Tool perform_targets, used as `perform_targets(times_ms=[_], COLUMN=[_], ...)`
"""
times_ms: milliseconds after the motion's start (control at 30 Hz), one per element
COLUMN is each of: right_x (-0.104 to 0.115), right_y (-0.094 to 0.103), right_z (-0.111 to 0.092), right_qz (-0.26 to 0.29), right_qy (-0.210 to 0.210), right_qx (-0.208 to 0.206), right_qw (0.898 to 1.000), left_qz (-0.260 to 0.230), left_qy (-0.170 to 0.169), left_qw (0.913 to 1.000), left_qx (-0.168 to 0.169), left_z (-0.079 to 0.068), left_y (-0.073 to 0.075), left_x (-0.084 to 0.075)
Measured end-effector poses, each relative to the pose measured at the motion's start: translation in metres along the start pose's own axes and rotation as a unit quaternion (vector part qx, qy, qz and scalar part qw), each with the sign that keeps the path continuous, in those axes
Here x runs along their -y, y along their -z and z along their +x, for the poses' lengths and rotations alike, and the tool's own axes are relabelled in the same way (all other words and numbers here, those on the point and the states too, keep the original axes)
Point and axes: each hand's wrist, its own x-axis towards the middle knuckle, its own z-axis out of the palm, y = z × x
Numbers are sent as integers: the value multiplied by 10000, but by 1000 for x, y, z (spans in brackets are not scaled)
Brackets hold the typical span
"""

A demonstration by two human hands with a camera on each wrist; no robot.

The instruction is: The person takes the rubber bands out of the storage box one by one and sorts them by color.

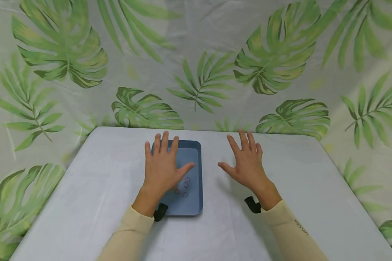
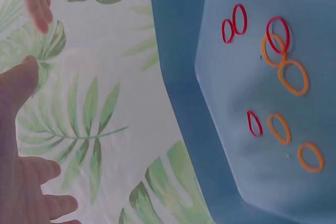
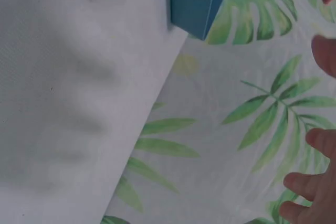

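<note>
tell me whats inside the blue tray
At least five red rings and four orange rings lie in the blue tray, some overlapping. In the head view, the left hand hides much of its left side.

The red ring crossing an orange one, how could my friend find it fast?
On the white table sits a blue tray. Inside it, in the left wrist view, is the red ring crossing an orange ring; no other red one shown does.
</note>
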Motion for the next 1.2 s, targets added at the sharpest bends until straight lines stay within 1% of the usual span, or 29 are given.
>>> perform_targets(times_ms=[100,200,333,433,533,600,667,733,767,833,900,967,1033,1133,1200], right_x=[-1,-3,-4,-5,-7,-9,-11,-12,-13,-13,-14,-14,-12,-12,-13], right_y=[1,2,7,9,10,11,12,13,13,15,17,19,20,21,20], right_z=[0,1,3,3,2,2,1,0,0,0,0,-1,-1,0,-1], right_qz=[114,265,520,629,621,600,612,642,691,934,1269,1678,2051,2328,2412], right_qy=[57,66,102,177,212,246,279,333,361,379,357,321,294,315,316], right_qx=[-59,-97,-217,-301,-316,-313,-314,-291,-253,-70,220,555,868,1138,1229], right_qw=[9999,9996,9984,9974,9973,9974,9972,9970,9966,9949,9910,9837,9744,9653,9621], left_qz=[-202,-396,-829,-1192,-1347,-1380,-1483,-1711,-1867,-2238,-2688,-3141,-3536,-3945,-4132], left_qy=[-85,-180,-329,-435,-495,-440,-299,-94,37,316,625,1014,1471,2128,2403], left_qw=[9998,9991,9960,9919,9896,9890,9873,9826,9786,9673,9497,9270,9019,8667,8477], left_qx=[-42,-15,1,5,105,285,486,724,865,1154,1481,1780,1999,2191,2302], left_z=[-3,-6,-9,-12,-14,-15,-16,-17,-17,-18,-17,-16,-14,-11,-9], left_y=[4,9,17,22,26,26,24,21,18,12,5,-2,-8,-16,-21], left_x=[5,12,22,34,49,60,70,80,85,92,98,102,105,106,106])
